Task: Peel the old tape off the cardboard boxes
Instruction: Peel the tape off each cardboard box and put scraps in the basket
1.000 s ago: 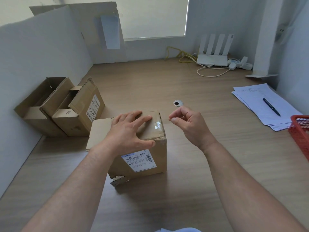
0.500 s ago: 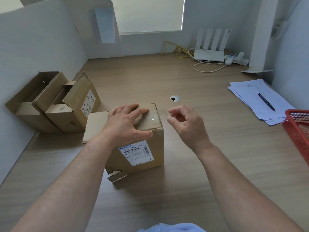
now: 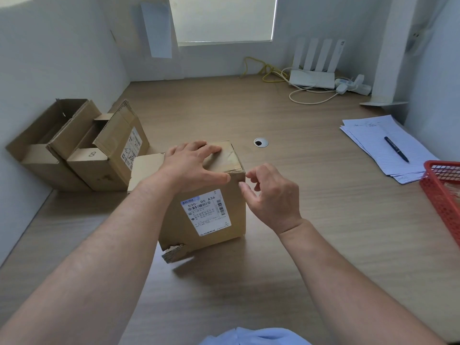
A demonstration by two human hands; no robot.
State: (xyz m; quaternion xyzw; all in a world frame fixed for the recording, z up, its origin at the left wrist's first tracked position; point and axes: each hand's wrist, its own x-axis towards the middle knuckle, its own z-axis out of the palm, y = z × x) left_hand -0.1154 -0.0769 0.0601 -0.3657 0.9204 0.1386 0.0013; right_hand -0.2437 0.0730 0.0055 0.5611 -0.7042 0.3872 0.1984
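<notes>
Now, L hand [image 3: 191, 168] flat on box [image 3: 206, 215] top, fingers straight; R hand [image 3: 273, 195] fingers apart, just beside tape [image 3: 234, 159].

A round grey cable grommet [image 3: 260, 142] sits in the light wooden desk [image 3: 323, 257]. Behind it to the right stand a white four-antenna router [image 3: 312, 79], a tangled yellow cable [image 3: 266, 70] and a looped white cable [image 3: 311, 103]. Right of the grommet lies a stack of lined white paper [image 3: 371, 143] bearing a black pen [image 3: 397, 149]; farther right, nearer the viewer, is a red plastic mesh basket [image 3: 445, 197].
</notes>
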